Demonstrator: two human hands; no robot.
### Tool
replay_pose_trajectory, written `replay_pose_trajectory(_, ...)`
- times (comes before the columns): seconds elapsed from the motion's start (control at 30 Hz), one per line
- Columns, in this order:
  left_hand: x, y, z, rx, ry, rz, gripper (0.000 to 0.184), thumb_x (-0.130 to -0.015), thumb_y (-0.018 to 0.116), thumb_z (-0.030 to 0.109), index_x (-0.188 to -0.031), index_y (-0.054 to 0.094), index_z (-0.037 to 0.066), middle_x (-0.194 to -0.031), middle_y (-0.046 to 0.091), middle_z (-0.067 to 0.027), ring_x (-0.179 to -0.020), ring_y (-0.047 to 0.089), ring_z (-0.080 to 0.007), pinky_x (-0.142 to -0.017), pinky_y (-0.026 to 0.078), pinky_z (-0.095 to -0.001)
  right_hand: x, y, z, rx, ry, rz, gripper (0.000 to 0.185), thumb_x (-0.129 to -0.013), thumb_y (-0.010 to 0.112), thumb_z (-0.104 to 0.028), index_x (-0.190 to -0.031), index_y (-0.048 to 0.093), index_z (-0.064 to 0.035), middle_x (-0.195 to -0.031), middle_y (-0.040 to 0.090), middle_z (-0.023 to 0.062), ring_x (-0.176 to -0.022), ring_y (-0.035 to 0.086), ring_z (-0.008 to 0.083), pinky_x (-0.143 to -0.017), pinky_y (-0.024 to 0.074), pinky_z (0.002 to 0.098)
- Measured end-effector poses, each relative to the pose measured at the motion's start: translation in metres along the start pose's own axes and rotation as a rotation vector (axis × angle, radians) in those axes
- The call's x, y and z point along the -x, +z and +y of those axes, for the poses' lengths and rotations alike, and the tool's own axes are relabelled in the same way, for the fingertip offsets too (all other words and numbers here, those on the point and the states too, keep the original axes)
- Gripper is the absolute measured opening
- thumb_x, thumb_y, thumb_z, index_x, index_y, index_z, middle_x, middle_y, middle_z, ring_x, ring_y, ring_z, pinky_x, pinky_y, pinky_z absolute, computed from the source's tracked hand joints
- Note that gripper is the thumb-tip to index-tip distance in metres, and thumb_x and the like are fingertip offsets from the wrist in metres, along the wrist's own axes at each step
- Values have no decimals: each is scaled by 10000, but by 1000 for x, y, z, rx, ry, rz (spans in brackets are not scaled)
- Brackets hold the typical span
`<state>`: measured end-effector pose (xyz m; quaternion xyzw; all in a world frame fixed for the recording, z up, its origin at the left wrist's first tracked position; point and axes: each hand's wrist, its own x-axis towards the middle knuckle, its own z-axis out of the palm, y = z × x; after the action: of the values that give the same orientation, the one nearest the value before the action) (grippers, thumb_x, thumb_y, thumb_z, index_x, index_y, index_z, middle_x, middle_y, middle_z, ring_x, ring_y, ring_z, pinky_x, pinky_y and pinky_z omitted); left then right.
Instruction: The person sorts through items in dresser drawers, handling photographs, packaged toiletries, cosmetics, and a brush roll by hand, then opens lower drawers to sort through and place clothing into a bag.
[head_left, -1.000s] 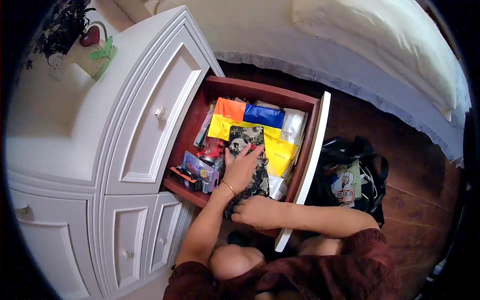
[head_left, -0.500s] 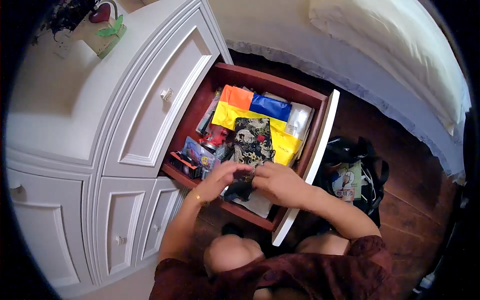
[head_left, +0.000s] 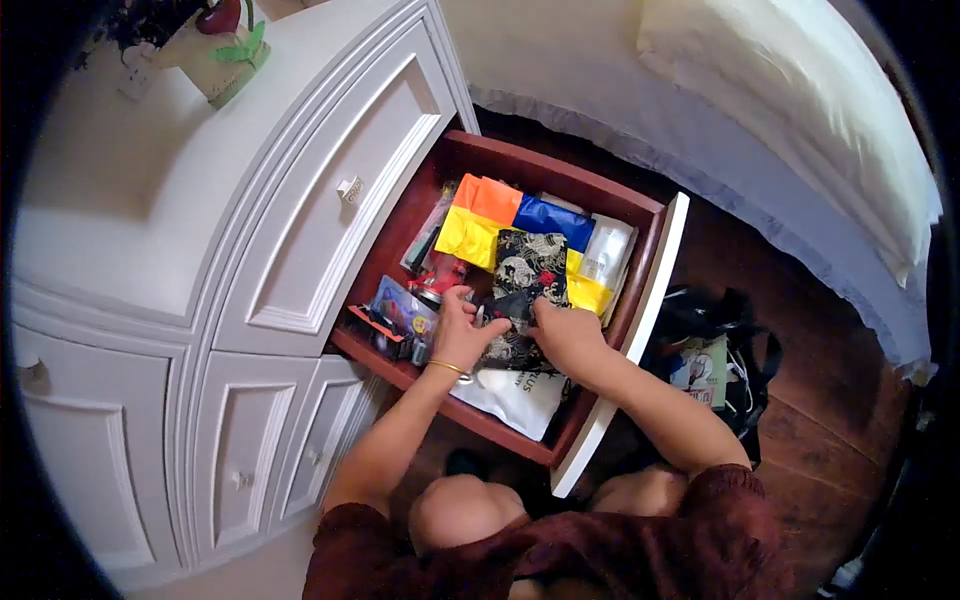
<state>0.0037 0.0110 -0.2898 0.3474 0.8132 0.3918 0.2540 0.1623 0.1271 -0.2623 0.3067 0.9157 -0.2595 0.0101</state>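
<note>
A black cloth pouch with a gold-and-cream pattern and red flowers (head_left: 530,262) lies across the things in the open drawer (head_left: 505,432). My right hand (head_left: 572,342) is closed, pinching the pouch's right side near its lower part. Beside its left edge is my left hand (head_left: 460,338), a bracelet on the wrist, with thumb and fingers apart and the thumb tip at the dark cloth. Whether that thumb presses on the cloth is unclear. Under the pouch is a yellow, orange and blue packet (head_left: 468,235). A white bag with dark lettering (head_left: 510,398) lies at the drawer's near end.
Small packaged items (head_left: 405,308) and a red item (head_left: 440,272) fill the drawer's left side. A silvery-white packet (head_left: 605,250) lies at right. A black bag (head_left: 735,350) rests on the wooden floor outside the drawer front (head_left: 640,330). The bed (head_left: 760,130) stands beyond.
Both hands have moved farther into the drawer. The pouch has shifted up and right, its lower end drawn in, so more of the white bag shows. The view has shifted slightly.
</note>
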Motion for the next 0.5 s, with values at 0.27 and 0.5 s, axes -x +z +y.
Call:
replay_pose_trajectory(0.27, -8, -6, 22, 313, -150, -450, 699, -634, 885, 266, -1144, 513, -33, -1029, 634, -104, -907, 598, -156, -811, 501, -304, 2, -19, 12, -66, 33, -15, 540, -765, 743, -442, -1024, 510, -30, -878, 649, 195, -818, 663, 349, -681, 517, 434)
replay_pose_trajectory(0.5, -4, -44, 46, 10, 449, 21, 629, -685, 735, 181, -1205, 434, -5, -1129, 589, -216, -1028, 609, -357, -883, 484, -407, 12, -38, -9, -635, -96, 61, 469, -801, 736, -138, -1191, 494, -45, -1068, 606, 134, -874, 615, 254, -773, 508, 360)
